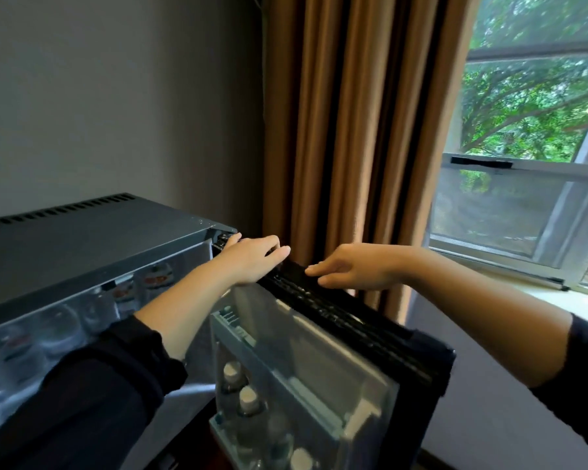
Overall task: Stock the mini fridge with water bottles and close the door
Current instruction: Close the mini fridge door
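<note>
Dark left sleeve (99,385) crosses the front of the mini fridge (92,245), whose door (319,361) stands swung wide open. Water bottles (248,398) stand in the door's rack, and more bottles (95,307) show blurred inside the cabinet, so stocking looks done and closing appears to be the step in hand.

The left hand (252,257) lies flat, fingers stretched out, on the door's top edge right at the hinge corner. The right hand (350,269) rests relaxed fingertips on the same edge further out and grasps nothing.

The left hand's spot risks a pinch and gives little leverage, so it should come off before the gap narrows. The right hand would do better pushing nearer the free edge, swinging slowly so the rack bottles stay upright, then pressing until the gasket seats.
</note>
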Demonstrator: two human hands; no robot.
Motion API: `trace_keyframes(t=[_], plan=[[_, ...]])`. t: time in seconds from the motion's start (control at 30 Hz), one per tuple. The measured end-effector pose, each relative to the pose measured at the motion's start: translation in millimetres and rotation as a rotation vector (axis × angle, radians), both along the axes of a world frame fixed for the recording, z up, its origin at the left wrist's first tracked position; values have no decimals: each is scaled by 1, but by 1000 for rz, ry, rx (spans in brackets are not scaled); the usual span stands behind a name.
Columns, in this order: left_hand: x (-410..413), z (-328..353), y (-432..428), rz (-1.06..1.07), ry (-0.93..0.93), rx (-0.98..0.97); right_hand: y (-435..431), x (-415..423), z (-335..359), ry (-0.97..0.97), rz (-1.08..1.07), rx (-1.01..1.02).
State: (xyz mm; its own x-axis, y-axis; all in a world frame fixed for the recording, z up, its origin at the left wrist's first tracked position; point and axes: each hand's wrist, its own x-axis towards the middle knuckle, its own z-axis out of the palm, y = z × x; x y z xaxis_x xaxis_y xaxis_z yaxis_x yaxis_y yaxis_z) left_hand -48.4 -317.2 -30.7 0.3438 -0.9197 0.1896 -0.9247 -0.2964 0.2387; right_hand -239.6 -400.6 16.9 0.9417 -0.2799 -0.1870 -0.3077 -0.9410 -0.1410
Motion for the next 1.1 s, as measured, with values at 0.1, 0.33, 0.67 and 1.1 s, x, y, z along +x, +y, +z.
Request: trace_keyframes(t=[0.1, 0.33, 0.67, 1.1], plan=[[3, 5, 25, -10, 6, 4, 21, 8, -7, -28, 108, -2], [18, 26, 107, 106, 46, 81, 68, 55, -24, -217, 339, -11], [42, 24, 213, 374, 105, 245, 116, 141, -39, -341, 510, -188], [47, -21, 242, 609, -364, 236, 106, 197, -53, -620, 518, -204]])
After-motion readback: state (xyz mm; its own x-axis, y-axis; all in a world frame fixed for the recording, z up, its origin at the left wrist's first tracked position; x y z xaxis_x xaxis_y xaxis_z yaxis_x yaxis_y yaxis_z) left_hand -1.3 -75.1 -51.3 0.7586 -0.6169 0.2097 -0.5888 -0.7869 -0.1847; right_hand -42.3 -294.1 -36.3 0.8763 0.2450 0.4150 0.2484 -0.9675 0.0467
